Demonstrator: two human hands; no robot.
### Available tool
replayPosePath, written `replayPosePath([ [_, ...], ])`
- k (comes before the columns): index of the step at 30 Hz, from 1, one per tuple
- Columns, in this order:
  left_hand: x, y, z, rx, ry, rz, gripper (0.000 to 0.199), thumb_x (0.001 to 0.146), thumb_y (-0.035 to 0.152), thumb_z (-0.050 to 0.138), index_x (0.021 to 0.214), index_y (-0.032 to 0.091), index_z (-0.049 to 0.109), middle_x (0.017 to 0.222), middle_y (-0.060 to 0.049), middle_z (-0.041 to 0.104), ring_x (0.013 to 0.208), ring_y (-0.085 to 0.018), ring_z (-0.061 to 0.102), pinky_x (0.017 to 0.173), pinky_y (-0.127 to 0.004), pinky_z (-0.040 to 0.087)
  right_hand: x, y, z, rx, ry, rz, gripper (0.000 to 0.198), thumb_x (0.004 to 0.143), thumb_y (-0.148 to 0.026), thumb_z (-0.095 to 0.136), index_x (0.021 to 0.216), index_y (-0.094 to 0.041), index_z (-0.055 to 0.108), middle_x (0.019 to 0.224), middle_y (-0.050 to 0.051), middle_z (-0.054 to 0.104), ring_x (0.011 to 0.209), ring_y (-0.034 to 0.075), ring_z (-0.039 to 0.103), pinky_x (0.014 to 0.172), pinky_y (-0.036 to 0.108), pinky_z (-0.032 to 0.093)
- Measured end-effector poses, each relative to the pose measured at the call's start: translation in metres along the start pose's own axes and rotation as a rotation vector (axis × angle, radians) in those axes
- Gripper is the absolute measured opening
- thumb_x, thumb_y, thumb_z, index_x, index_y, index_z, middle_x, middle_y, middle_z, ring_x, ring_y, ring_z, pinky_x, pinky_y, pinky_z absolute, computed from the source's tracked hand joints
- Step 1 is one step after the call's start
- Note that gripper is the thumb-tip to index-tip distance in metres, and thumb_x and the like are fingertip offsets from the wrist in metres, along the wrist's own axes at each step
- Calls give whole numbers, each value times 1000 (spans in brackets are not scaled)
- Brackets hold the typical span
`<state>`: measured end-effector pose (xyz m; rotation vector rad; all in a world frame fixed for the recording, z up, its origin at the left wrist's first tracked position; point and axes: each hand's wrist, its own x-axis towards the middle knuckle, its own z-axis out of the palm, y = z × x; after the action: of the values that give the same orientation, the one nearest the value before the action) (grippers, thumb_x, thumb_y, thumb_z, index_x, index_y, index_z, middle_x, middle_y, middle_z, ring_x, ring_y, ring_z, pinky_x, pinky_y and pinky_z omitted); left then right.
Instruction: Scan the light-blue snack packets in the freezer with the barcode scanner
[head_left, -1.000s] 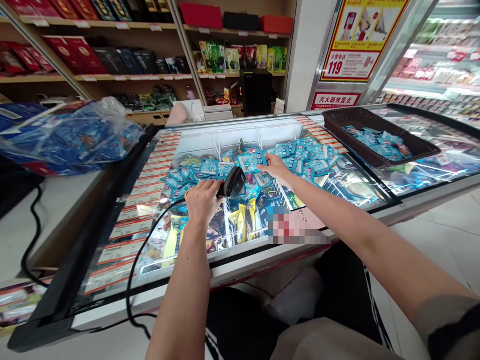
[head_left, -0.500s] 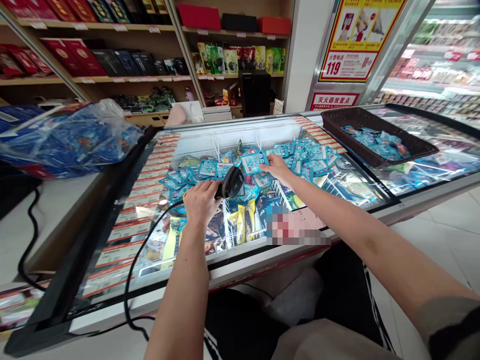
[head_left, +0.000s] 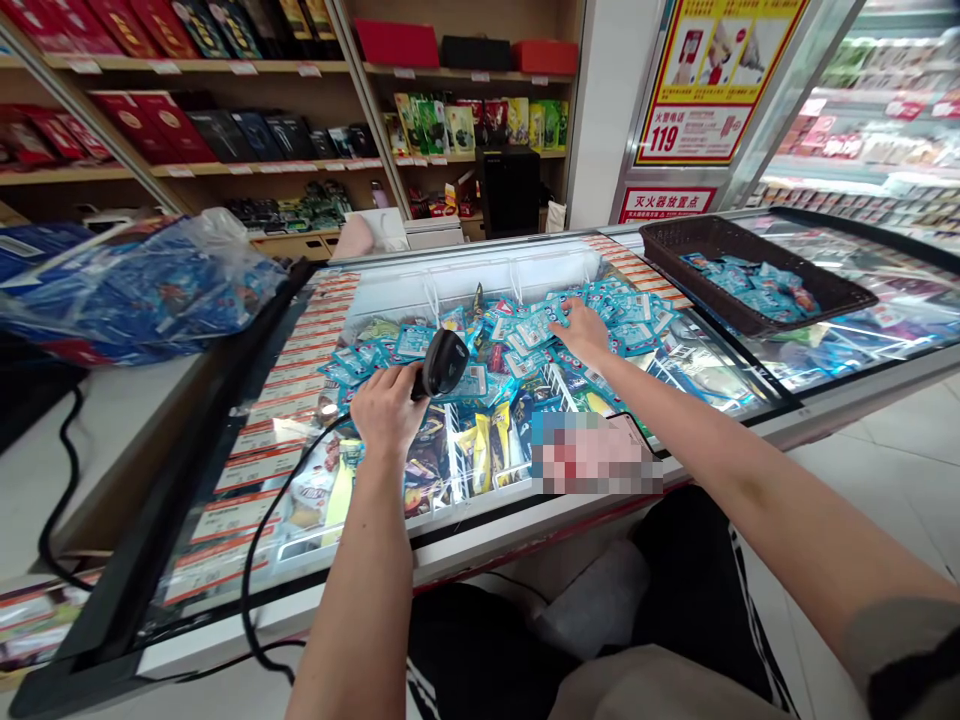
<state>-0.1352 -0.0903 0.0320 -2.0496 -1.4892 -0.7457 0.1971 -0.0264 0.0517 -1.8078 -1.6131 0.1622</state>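
My left hand (head_left: 386, 408) is wrapped round the grip of a black barcode scanner (head_left: 445, 362), whose head tilts over the packets. A black cable (head_left: 259, 560) trails from it across the glass and over the freezer's front edge. Flat blue packets (head_left: 414, 341) with white labels lie in a loose heap on the freezer's glass top. At the right part of that heap, my right hand (head_left: 583, 333) reaches in with thumb and fingers apart, its fingertips at the packets. The hand partly covers the packets under it.
A brown basket (head_left: 757, 305) with more blue packets stands on the glass at the right. A phone (head_left: 600, 452), blurred out, lies by the front edge. At the left is a clear plastic bag (head_left: 172, 270) of blue packs. Ice creams show below the glass; stocked shelves (head_left: 247, 165) stand behind.
My right hand has let go of the blue packet it held and moved right, over the heap. My left hand has shifted slightly left with the scanner.
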Motion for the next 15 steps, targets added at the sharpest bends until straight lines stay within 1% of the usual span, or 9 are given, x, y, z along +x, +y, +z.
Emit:
replayPosePath([
  [4,-1,-3,0,-4,-2,-46,27,83,28,51,107,22,64,87,-8,66,87,-24,58,71,-34,35,-5,0,-5,-136,106,-132,37,81,-32,60,110,-10,56,116,20,53,120,35,39,97,50,35],
  [6,-1,-4,0,-10,-17,-54,28,83,28,52,108,22,63,89,-9,66,88,-25,58,72,-34,36,-8,-7,-5,-155,95,-205,34,85,-28,56,113,-9,57,122,22,49,122,36,35,100,52,31],
  [8,-1,-5,0,-10,-21,-60,29,82,27,53,108,22,63,90,-9,66,89,-25,58,72,-34,36,-12,-17,-2,-150,33,-308,30,88,-24,50,114,-10,59,122,20,50,121,35,36,100,51,31],
  [10,-2,-6,1,-7,-12,-74,29,81,26,53,108,21,63,90,-9,66,89,-25,58,72,-34,37,-17,-29,5,-154,-67,-449,27,89,-23,48,111,-14,63,117,17,55,117,33,39,99,49,31],
  [12,-2,-7,1,-10,-5,-88,29,81,26,53,107,21,63,90,-9,66,89,-25,58,71,-34,37,-23,-41,15,-161,-169,-564,24,90,-25,49,105,-17,67,111,14,59,112,30,44,97,47,33],
  [15,-3,-8,2,-29,-5,-108,28,82,28,53,107,21,63,89,-10,66,90,-26,58,71,-34,37,-33,-57,30,-140,-272,-664,26,90,-33,52,105,-18,68,107,12,63,107,28,49,95,43,35],
])
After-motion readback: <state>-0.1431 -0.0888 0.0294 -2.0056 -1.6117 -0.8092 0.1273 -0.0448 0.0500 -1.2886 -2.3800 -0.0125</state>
